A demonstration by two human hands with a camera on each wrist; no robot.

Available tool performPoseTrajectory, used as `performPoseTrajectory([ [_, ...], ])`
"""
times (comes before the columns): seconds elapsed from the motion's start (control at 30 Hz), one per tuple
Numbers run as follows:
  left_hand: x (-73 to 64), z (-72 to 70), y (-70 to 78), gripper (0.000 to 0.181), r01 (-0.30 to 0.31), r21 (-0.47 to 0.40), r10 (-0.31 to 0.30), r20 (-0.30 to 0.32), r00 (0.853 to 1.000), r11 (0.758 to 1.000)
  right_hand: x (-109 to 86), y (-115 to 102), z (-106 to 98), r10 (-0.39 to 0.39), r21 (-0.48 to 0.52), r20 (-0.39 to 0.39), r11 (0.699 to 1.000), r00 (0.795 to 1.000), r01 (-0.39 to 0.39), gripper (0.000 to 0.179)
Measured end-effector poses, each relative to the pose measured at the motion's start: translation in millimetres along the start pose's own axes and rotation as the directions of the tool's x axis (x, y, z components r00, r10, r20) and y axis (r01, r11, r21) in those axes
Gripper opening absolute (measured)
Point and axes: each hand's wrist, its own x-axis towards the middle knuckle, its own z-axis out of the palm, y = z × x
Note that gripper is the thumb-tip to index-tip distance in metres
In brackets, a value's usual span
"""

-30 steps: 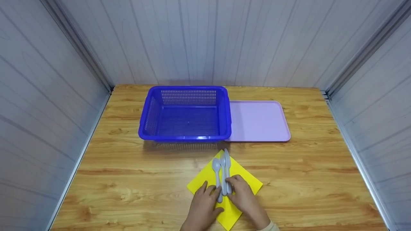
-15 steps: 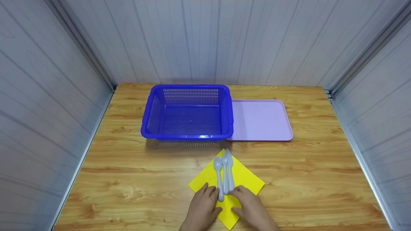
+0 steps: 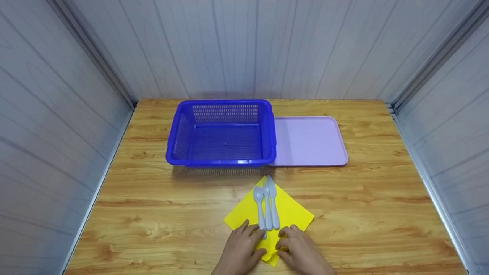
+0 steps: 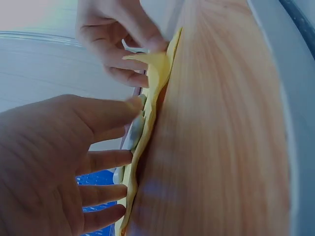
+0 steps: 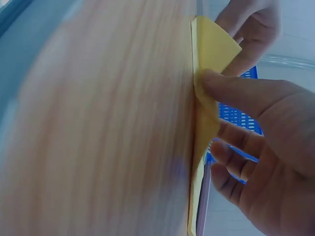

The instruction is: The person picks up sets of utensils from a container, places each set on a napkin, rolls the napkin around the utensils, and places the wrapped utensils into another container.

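A yellow napkin (image 3: 292, 210) lies cornerwise on the table, one corner toward the person. Side by side on it are a grey spoon (image 3: 258, 195), a fork (image 3: 267, 208) and a knife (image 3: 272, 191), handles toward the person. My left hand (image 3: 238, 248) rests at the napkin's left side, its fingers over the end of the spoon's handle. At the near corner, my right hand (image 3: 301, 250) holds the napkin's edge between thumb and fingers. The right wrist view shows that raised flap (image 5: 214, 46) bending up over the thumb.
A blue plastic basket (image 3: 221, 163) stands behind the napkin, left of the middle. To its right lies a flat pink tray (image 3: 311, 141), partly behind the basket's side. Pale panel walls (image 3: 244, 49) enclose the wooden table (image 3: 382, 214) at the back and sides.
My right hand has left the knife and fork handles and moved nearer to the person, taking hold of the napkin's near corner, which now lifts and creases. My left hand stays almost in place.
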Motion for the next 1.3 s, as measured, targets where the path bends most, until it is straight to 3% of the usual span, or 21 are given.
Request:
performPoseTrajectory([
  [0.1, -2.5, -0.2, -0.7, 0.068, -0.012, -0.028, 0.013, 0.01, 1.0, 1.0, -0.2, 0, 2, -0.04, 0.005, -0.08, 0.999, 0.996, 0.041, 0.004],
  [0.2, -3.7, -1.8, -0.4, 0.084, 0.007, -0.048, -0.004, 0.067, 0.998, 0.999, 1.5, 0, 2, -0.05, 0.011, -0.137, 0.999, 0.989, 0.052, 0.005],
  [0.3, -1.7, -2.7, 1.6, 0.072, 0.027, -0.041, -0.024, 0.082, 0.996, 0.999, 4.9, 0, 0, -0.018, 0.046, -0.134, 0.999, 0.991, 0.025, 0.007],
  [0.43, 3.5, 0.0, 5.3, 0.036, 0.025, 0.004, -0.024, -0.025, 0.999, 1.0, 9.4, 0, -1, 0.031, 0.108, -0.108, 0.994, 0.994, -0.019, 0.009],
  [0.53, 6.2, 2.3, 8.0, 0.023, 0.032, 0.044, -0.027, -0.098, 0.995, 0.999, 9.2, 2, -1, 0.041, 0.167, -0.119, 0.986, 0.992, -0.021, 0.015],
  [0.7, 8.0, 2.5, 9.5, 0.021, 0.026, 0.065, -0.015, -0.154, 0.988, 0.998, 4.1, 10, -2, 0.048, 0.206, -0.129, 0.978, 0.991, -0.021, 0.031],
  [0.87, 5.5, -1.1, 7.1, 0.033, 0.022, 0.084, -0.006, -0.182, 0.983, 0.996, 10.5, 15, -4, 0.142, 0.208, -0.132, 0.972, 0.981, -0.113, 0.011],
  [1.0, 4.9, -0.6, 5.2, 0.034, 0.034, 0.084, -0.015, -0.216, 0.976, 0.996, 21.0, 16, -4, 0.207, 0.234, -0.137, 0.957, 0.969, -0.171, 0.009],
  [1.2, 13.1, 4.2, 5.6, 0.021, 0.102, 0.095, -0.067, -0.318, 0.946, 0.99, 30.0, 18, 0, 0.213, 0.261, -0.197, 0.952, 0.957, -0.158, 0.017],
  [1.3, 15.9, 5.6, 5.7, 0.019, 0.114, 0.104, -0.069, -0.363, 0.929, 0.988, 27.9, 19, 2, 0.19, 0.22, -0.223, 0.965, 0.956, -0.141, 0.027],
])
